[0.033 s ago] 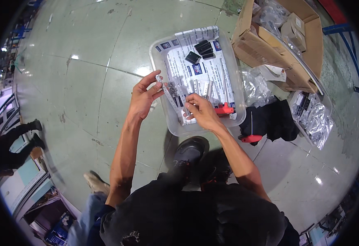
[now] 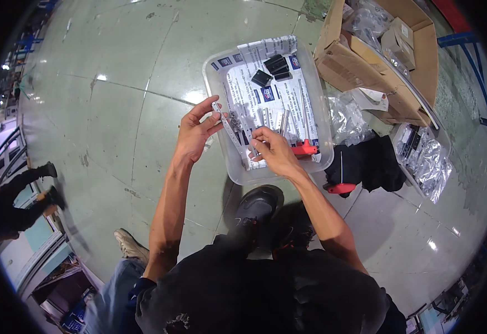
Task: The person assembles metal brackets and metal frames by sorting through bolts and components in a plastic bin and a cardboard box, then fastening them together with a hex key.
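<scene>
Pinching a slim, silvery metal strip with a row of holes (image 2: 229, 131) near its upper end, the left hand (image 2: 197, 129) is just left of the frame's centre, thumb and fingers narrowed on the piece. The strip slants down to the right over the edge of a translucent, rounded rectangular plastic bin (image 2: 238, 178). The right hand (image 2: 277, 151), at the centre of the frame, is curled with thumb and forefinger close together; a small silvery bit shows at its fingertips, but I cannot tell whether that is a separate part or whether it touches the strip.

As far as can be judged, the work is partway: one strip is out and in hand, yet no finished assembly can be made out. In the upper part of the bin, a loose group of black rectangular blocks (image 2: 277, 67) lies on a white printed liner (image 2: 268, 49), apart from the strip. Short silvery metal pieces (image 2: 284, 121) lie right of centre, also out of the hands, so these parts seem left to handle. A red-handled tool (image 2: 305, 148) rests unheld in the bin's lower right. Another tool with a red handle (image 2: 340, 189), also unheld, lies beside crumpled black cloth (image 2: 379, 164), right of and below the bin.
</scene>
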The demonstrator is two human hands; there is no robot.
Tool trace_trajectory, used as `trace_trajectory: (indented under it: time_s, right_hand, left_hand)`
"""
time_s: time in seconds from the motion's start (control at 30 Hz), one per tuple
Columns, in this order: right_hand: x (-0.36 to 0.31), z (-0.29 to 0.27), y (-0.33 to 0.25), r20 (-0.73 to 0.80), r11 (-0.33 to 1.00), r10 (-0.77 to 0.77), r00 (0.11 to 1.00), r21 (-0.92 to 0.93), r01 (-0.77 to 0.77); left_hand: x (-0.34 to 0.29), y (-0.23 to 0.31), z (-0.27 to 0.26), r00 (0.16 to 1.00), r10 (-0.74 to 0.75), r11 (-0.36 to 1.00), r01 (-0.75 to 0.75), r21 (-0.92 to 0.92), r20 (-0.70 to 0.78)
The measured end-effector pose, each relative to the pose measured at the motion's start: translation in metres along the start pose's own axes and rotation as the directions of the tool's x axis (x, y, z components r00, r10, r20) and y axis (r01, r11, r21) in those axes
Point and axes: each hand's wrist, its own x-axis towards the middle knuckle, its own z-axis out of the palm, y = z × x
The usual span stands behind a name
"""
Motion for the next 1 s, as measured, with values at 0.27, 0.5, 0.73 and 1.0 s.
trace_trajectory:
  time_s: [0.27,0.5,0.73,1.0]
  right_hand:
    - [0.037,-0.007,0.011,-0.208,0.971,-0.122,0.971,-0.227,0.073]
    - [0.068,-0.003,-0.024,-0.307,0.962,-0.111,0.945,-0.274,0.024]
    - [0.062,0.002,-0.007,-0.444,0.868,-0.474,0.760,-0.382,0.319]
    - [-0.002,-0.046,-0.001,-0.690,0.926,-0.368,0.624,-0.335,0.176]
  left_hand:
    - [-0.004,-0.003,0.008,1.000,0.021,0.998,-0.020,0.067,-0.006]
    - [-0.013,-0.016,0.021,0.999,-0.031,0.950,0.019,0.311,0.033]
    - [-0.015,-0.024,0.024,1.000,-0.019,0.940,0.009,0.342,0.025]
    - [-0.013,-0.027,0.026,0.998,0.064,0.888,-0.045,0.458,-0.025]
